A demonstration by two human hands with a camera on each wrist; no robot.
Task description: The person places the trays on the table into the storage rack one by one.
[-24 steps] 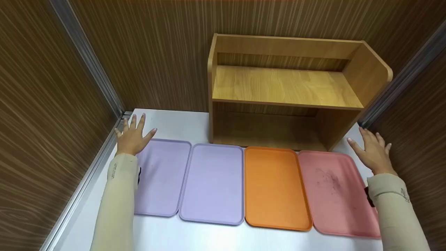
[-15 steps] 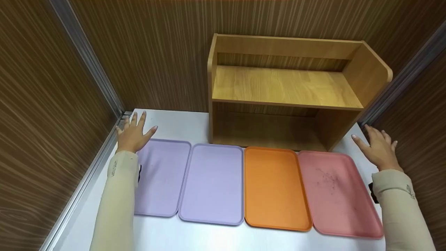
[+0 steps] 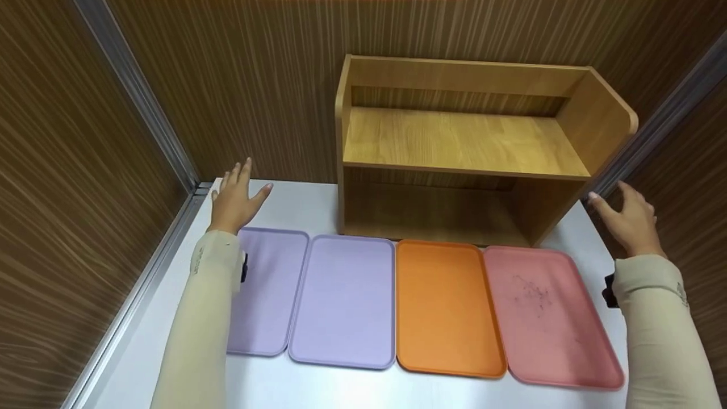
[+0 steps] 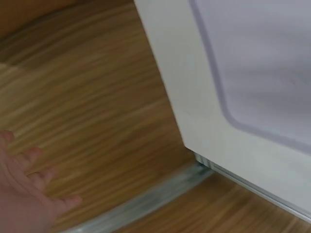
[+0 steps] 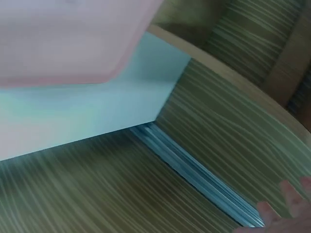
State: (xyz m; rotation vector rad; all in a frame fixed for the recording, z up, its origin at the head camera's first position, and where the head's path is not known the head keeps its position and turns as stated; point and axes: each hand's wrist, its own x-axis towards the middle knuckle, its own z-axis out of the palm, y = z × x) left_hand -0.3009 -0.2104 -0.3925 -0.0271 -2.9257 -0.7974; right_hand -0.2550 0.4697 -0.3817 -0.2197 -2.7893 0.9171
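Wood-grain walls [image 3: 267,85] close in a white table [image 3: 420,392]. Head view: left hand [image 3: 232,201] in the air near left purple tray [image 3: 272,295], fingers straight, thumb apart. Right hand [image 3: 630,221] near pink tray [image 3: 551,324], fingers loosely bent, thumb apart. Both trays flat, round-cornered, on the table, long axes front to back; pink tray dark-smudged, far end slanting left. Left wrist view: spread, blurred fingers; left purple tray's corner upper right. Right wrist view: fingertips lower right, pink tray upper left.

A two-level wooden shelf [image 3: 460,141] stands on the white table [image 3: 306,205], before a wood-grained back wall [image 3: 244,96].
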